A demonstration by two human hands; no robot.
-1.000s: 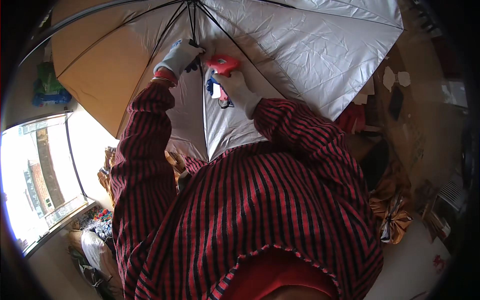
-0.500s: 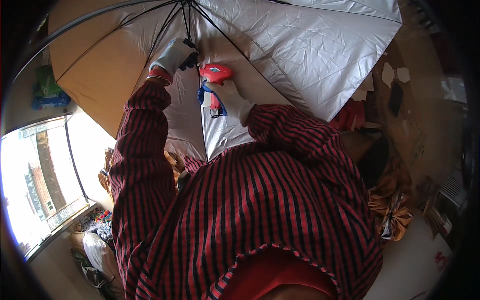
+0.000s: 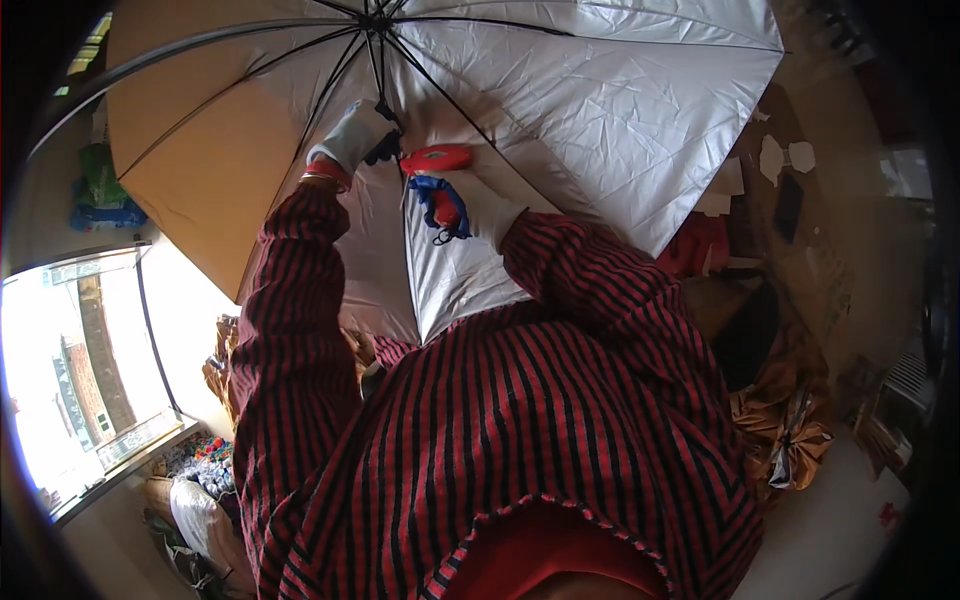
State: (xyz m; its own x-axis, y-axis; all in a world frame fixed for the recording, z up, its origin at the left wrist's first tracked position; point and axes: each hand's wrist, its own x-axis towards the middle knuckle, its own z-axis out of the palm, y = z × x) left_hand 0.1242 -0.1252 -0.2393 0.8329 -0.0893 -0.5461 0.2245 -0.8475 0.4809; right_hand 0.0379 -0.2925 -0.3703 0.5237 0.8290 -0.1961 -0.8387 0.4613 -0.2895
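Nearest, the striped shirt (image 3: pixel 570 400) is filling the lower view, with the lower tip of the open umbrella (image 3: pixel 630 130) reaching its front; the umbrella is spreading across the top, silver inside facing the person. The gloved right hand (image 3: pixel 475 207) is grasping a red tool (image 3: pixel 440 160) by its handle, and the tool's nose is pointing left, close to the seam (image 3: pixel 411 270). Just above it, the gloved left hand (image 3: pixel 355 135) is curling its dark fingers beside the same line; whether they are pinching anything, I cannot tell. Compared with half a second ago, the tool is lying flatter to the view and its white part is no longer showing, while both hands and the hub (image 3: pixel 377 22) are sitting lower; this is suggesting a turning wrist, with the work staying at one spot. The canopy is serving as the working surface, wrinkling most on its right panels. Farther out, a window (image 3: pixel 80 370) is glaring at left below green and blue bags (image 3: pixel 103 185), while crumpled brown paper (image 3: pixel 785 430) and white pieces (image 3: pixel 773 158) are lying at right.
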